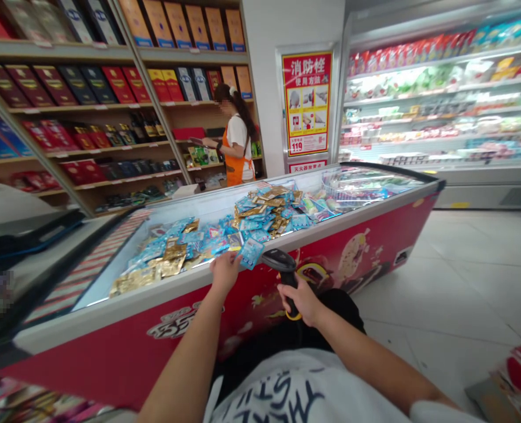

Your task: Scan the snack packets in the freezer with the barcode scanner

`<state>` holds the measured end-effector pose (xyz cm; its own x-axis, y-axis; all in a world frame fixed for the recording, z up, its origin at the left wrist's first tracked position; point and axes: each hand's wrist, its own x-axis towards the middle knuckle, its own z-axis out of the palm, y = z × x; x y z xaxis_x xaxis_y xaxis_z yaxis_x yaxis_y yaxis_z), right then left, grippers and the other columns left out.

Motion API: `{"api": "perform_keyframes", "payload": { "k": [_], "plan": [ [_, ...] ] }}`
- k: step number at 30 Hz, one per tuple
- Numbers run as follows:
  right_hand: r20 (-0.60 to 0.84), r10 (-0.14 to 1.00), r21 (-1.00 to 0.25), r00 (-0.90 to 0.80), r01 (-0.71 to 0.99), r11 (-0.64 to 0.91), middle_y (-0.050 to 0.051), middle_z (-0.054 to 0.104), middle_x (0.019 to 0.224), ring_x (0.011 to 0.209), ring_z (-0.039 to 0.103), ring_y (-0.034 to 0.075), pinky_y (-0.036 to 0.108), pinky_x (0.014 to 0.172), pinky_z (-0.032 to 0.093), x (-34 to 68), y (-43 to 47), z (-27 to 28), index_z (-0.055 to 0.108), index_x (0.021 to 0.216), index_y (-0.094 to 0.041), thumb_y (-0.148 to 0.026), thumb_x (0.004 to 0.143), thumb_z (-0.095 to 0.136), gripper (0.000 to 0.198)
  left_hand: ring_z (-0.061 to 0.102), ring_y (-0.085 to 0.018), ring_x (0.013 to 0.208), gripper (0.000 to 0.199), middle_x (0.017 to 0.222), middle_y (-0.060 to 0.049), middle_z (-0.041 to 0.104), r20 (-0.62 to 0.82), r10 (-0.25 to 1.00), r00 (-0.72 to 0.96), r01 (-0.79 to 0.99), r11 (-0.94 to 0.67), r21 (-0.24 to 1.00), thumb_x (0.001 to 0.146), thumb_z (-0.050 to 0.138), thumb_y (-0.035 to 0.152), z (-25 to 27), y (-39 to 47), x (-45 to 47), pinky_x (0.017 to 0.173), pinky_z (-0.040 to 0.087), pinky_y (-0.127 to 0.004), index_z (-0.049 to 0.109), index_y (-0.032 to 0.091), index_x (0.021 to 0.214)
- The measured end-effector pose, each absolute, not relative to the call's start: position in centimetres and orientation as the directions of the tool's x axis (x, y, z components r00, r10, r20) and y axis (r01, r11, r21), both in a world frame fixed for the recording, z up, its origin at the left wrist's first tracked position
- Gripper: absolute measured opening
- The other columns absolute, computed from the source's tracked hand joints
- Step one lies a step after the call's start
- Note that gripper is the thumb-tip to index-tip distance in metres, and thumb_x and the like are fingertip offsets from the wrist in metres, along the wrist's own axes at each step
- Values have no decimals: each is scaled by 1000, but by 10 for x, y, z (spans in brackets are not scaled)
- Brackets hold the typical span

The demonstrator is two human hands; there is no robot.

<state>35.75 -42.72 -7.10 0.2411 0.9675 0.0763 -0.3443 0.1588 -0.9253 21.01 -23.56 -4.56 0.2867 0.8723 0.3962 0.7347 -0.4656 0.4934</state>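
Blue packet: the small flat packet [251,253] is at the near rim of the chest freezer [190,281], at two o'clock from the left hand [225,271] and ten o'clock from the right hand [302,299].
Packet feel: probably light, with a thin, shiny film that may be slick, more so if cold; it looks flat, and whatever is inside could be breakable.
Packet hold: a margin seems best, as the left hand has it, leaving the printed face uncovered and unsqueezed.
Left hand: pinched narrow on the packet's nine o'clock edge.
Right hand: wrapped around the handle of a black scanner [282,261], whose head faces about ten o'clock.
Scanner feel: rigid, likely easy to manage one-handed; the handle is the natural place to grip.
Loose pile: blue and gold packets [264,211] are heaped inside the freezer at one o'clock from the held one; slick wrappers might slide.
Hard to read: the packet's print is too small, and its underside is turned away.
Contact unclear: whether the packet touches the rim or the scanner head, I cannot tell.
Hidden: the right hand's fingers are partly behind the handle; lower layers of the pile are covered.
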Motion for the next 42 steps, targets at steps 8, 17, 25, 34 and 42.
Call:
{"api": "perform_keyframes", "payload": {
  "k": [8, 17, 25, 34, 42],
  "plan": [
    [67, 953, -934, 297, -317, 165, -10, 48, 52, 32, 39, 6, 18, 36, 30, 353, -432, -79, 45, 93, -21, -31, 71, 59, 28, 63, -23, 95, 25, 93, -8, 71, 393, 865, 312, 769, -473, 430, 82, 50, 37, -46, -240, 207, 94, 31, -38, 63, 19, 92],
    [66, 950, -965, 305, -221, 138, -11, 45, 45, 31, 38, 6, 17, 37, 30, 348, -439, -82, 46, 89, -21, -31, 73, 58, 23, 63, -22, 95, 24, 91, -8, 71, 404, 852, 333, 736, -503, 454, 82, 51, 36, -44, -242, 206, 95, 31, -39, 63, 18, 91],
    [79, 950, -958, 302, -241, 157, -12, 44, 44, 30, 39, 8, 18, 34, 29, 350, -424, -68, 44, 89, -21, -30, 71, 58, 25, 63, -21, 92, 22, 90, -7, 71, 416, 845, 335, 735, -511, 446, 83, 50, 37, -45, -242, 205, 93, 32, -37, 62, 19, 86],
    [80, 955, -962, 285, -230, 150, -12, 44, 42, 29, 38, 8, 18, 34, 30, 346, -409, -61, 44, 91, -21, -30, 69, 58, 28, 62, -20, 95, 18, 91, -5, 70, 400, 857, 323, 731, -495, 470, 83, 50, 36, -47, -242, 204, 96, 30, -37, 60, 21, 87],
    [101, 922, -951, 374, -236, 200, -11, 47, 46, 30, 38, 7, 17, 32, 28, 359, -401, -67, 45, 92, -21, -32, 70, 58, 28, 64, -23, 94, 19, 88, -6, 71, 378, 880, 288, 697, -464, 547, 82, 51, 36, -41, -242, 207, 92, 37, -37, 61, 20, 86]
  ]
}}
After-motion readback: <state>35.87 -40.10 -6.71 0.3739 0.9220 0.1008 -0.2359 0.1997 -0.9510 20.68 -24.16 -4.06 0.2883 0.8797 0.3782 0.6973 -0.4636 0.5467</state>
